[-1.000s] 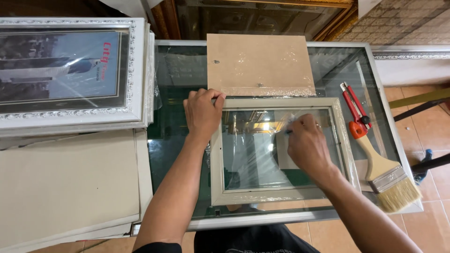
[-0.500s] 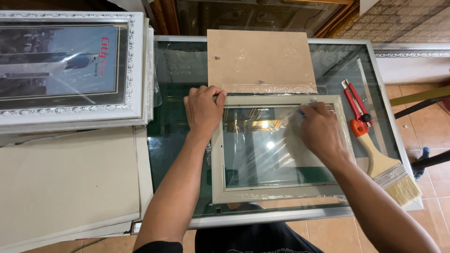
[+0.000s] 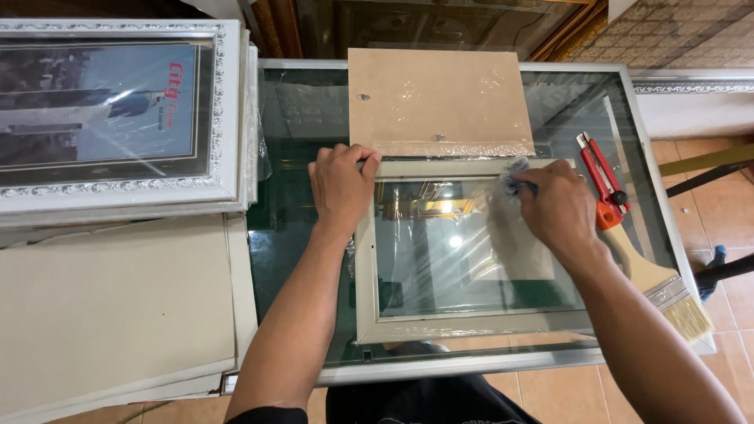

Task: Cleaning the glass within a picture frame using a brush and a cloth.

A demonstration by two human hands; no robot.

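A cream picture frame (image 3: pixel 366 275) with a glass pane (image 3: pixel 455 251) lies flat on the glass-topped table (image 3: pixel 290 235). My left hand (image 3: pixel 342 184) presses on the frame's top left corner. My right hand (image 3: pixel 554 208) is at the pane's top right, shut on a small blue-grey cloth (image 3: pixel 514 179) that touches the glass. A pale sheet (image 3: pixel 522 259) shows under the pane near my right wrist.
A brown backing board (image 3: pixel 436 102) lies just beyond the frame. A red utility knife (image 3: pixel 601 184) and a paintbrush (image 3: pixel 656 286) rest at the right. Stacked white framed pictures (image 3: pixel 118 118) and grey boards (image 3: pixel 110 306) fill the left. Tiled floor lies at the right.
My right hand has moved from the middle of the pane up to its top right corner with the cloth. My left hand has stayed on the frame's top left corner.
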